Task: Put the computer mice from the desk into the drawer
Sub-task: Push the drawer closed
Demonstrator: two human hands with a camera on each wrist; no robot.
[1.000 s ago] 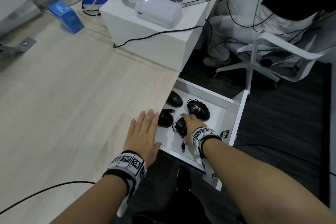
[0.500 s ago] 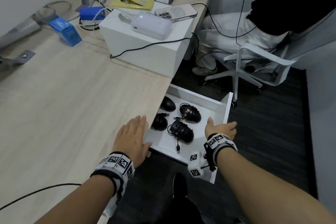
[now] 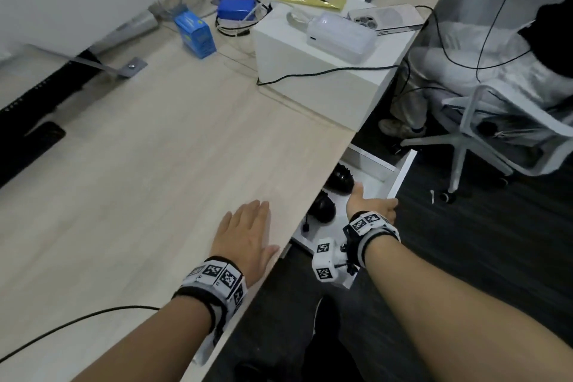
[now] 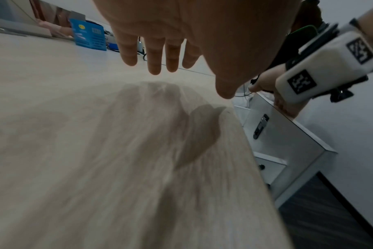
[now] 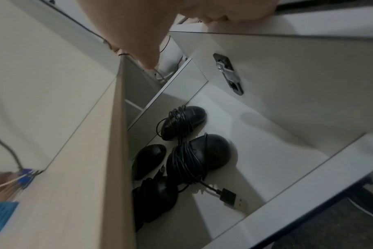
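Observation:
Several black wired mice (image 5: 200, 155) lie in the white drawer (image 5: 309, 75), cables wound around them and one USB plug loose on the drawer floor. From the head view only two mice (image 3: 324, 208) show past the desk edge. My right hand (image 3: 370, 205) grips the top edge of the drawer front (image 3: 401, 174), thumb inside and fingers curled over the outside. My left hand (image 3: 245, 232) lies flat and open on the wooden desk (image 3: 155, 180) near its front edge, holding nothing. The drawer (image 4: 287, 138) stands partly under the desk.
A white box (image 3: 310, 71) with a phone and a white device on it stands on the desk beyond the drawer, and a blue carton (image 3: 195, 34) lies further left. Another person sits in a white chair (image 3: 483, 133) at the right. Dark carpet lies below.
My right hand left the mice and took hold of the drawer front. The drawer has slid in under the desk, hiding some mice. The left hand stayed flat on the desk.

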